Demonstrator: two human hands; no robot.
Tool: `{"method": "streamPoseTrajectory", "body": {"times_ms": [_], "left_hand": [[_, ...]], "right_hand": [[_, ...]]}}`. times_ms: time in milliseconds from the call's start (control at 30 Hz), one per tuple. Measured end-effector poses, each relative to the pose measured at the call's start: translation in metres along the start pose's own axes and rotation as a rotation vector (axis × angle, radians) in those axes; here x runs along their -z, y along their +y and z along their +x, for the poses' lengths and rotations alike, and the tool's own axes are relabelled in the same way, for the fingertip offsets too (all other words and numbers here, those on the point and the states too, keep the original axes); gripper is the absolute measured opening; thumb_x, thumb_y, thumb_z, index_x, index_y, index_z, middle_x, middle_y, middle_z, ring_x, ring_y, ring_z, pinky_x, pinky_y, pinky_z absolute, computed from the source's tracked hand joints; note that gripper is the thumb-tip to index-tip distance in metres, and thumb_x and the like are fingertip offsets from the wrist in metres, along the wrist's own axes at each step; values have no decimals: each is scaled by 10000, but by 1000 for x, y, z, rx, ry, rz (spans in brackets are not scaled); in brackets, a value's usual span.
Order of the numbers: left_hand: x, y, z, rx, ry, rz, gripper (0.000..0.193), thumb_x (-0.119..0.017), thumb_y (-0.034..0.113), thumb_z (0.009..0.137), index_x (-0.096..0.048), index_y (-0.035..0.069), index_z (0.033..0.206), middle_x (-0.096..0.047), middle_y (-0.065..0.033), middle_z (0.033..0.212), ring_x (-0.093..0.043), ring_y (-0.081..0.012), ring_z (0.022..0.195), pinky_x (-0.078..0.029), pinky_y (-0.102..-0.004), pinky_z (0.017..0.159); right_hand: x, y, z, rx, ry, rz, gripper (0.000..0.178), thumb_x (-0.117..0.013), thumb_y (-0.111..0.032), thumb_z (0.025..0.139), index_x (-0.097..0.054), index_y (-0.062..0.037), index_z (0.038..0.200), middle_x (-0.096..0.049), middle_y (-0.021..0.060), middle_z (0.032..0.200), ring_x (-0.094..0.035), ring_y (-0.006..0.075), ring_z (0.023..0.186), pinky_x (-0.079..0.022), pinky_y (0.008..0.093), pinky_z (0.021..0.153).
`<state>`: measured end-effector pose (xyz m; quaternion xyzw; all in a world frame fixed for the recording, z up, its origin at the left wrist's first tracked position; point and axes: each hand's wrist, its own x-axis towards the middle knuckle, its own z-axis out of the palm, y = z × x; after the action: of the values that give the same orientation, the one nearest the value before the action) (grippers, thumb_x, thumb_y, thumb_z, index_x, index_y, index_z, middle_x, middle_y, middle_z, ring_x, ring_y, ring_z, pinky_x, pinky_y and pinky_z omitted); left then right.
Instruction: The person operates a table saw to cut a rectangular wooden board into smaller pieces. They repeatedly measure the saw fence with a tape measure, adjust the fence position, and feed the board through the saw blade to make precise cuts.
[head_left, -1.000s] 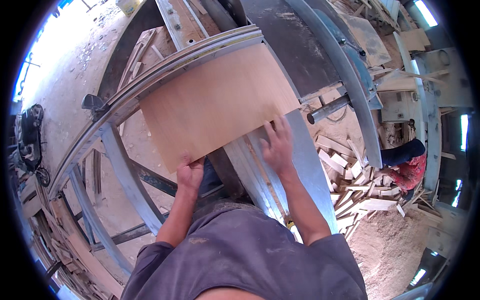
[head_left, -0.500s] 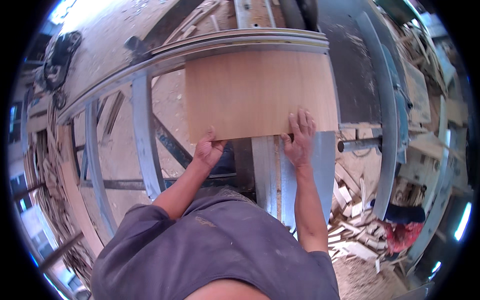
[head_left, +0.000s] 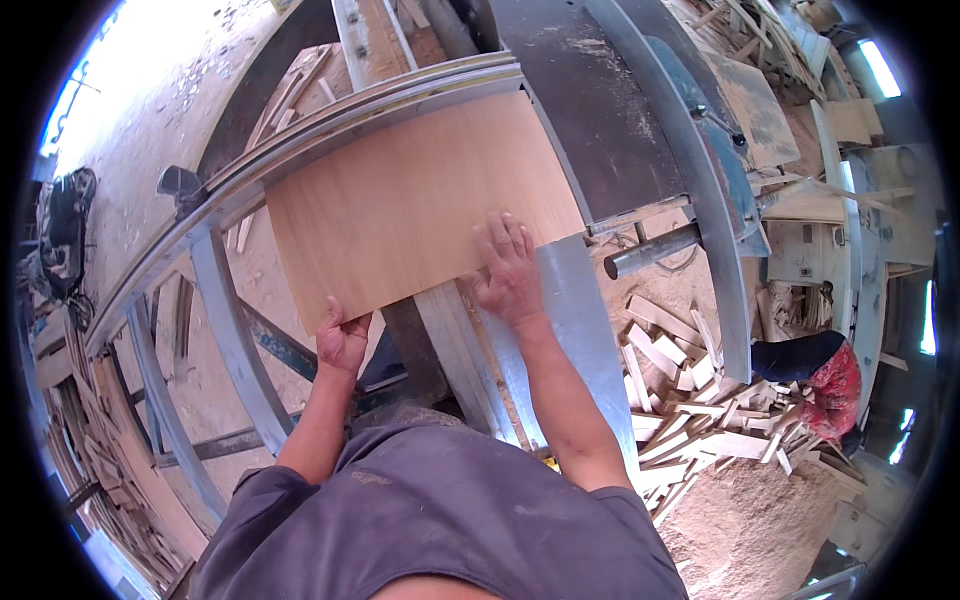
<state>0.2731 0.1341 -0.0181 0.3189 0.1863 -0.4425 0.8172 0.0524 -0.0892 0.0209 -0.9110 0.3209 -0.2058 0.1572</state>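
Note:
A rectangular, smooth light-brown wooden panel (head_left: 400,205) lies flat on a metal sliding saw table (head_left: 570,300). Its far edge runs along a long metal fence (head_left: 400,97). At the near left corner my left hand (head_left: 343,342) pinches the panel's edge, thumb on top and the other fingers underneath, partly hidden. My right hand (head_left: 510,275) rests on the panel near its right end, palm down with fingers stretched forward. The panel's right edge sits beside the dark machine top (head_left: 610,120).
A long metal rail (head_left: 685,170) and a round bar (head_left: 652,250) stand to the right. Wood offcuts (head_left: 690,400) and a sawdust heap (head_left: 750,520) cover the floor there. A person in red patterned clothing (head_left: 832,390) bends beyond them. Frame bars (head_left: 235,325) extend at left.
The view has turned to the right, so the panel, fence and both hands appear further left and tilted. Both hands keep about the same places on the panel.

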Motion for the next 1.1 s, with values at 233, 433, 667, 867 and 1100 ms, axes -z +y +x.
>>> {"method": "streamPoseTrajectory", "body": {"times_ms": [233,433,667,867,1100], "left_hand": [[5,7,3,27,-21,-13,472,-596,201,994,-434,83,1422,-538,-139,1416,-525,-342,1307,-483,-546,1075],[12,7,4,-3,-55,12,480,-604,237,993,-444,90,1421,-547,-123,1409,-523,-332,1309,-460,-541,1097],[13,7,10,-64,-111,100,491,-604,259,992,-440,110,1430,-547,-123,1410,-528,-325,1306,-482,-530,1079],[-2,6,9,3,-107,29,480,-586,273,1005,-448,89,1426,-561,-137,1389,-556,-317,1263,-472,-501,1084],[17,0,-6,-24,65,860,583,-613,389,986,-462,39,1428,-629,-153,1267,-614,-270,1154,-477,-416,997]], "right_hand": [[0,0,1,-8,20,21,646,-697,-412,831,-554,-100,1379,-430,168,1513,-348,377,1432,-268,518,1180],[2,-3,4,-11,-19,13,657,-702,-397,817,-560,-80,1375,-427,179,1518,-335,358,1446,-246,500,1201],[-1,0,11,-12,-43,22,672,-715,-389,804,-557,-86,1383,-421,178,1523,-326,355,1452,-233,495,1207],[-3,-6,23,-30,-109,11,766,-722,-405,803,-472,-96,1457,-330,175,1575,-264,349,1481,-193,490,1221],[-16,-6,38,-36,-149,9,862,-711,-452,817,-360,-113,1528,-260,170,1604,-181,343,1511,-132,485,1237]]}}
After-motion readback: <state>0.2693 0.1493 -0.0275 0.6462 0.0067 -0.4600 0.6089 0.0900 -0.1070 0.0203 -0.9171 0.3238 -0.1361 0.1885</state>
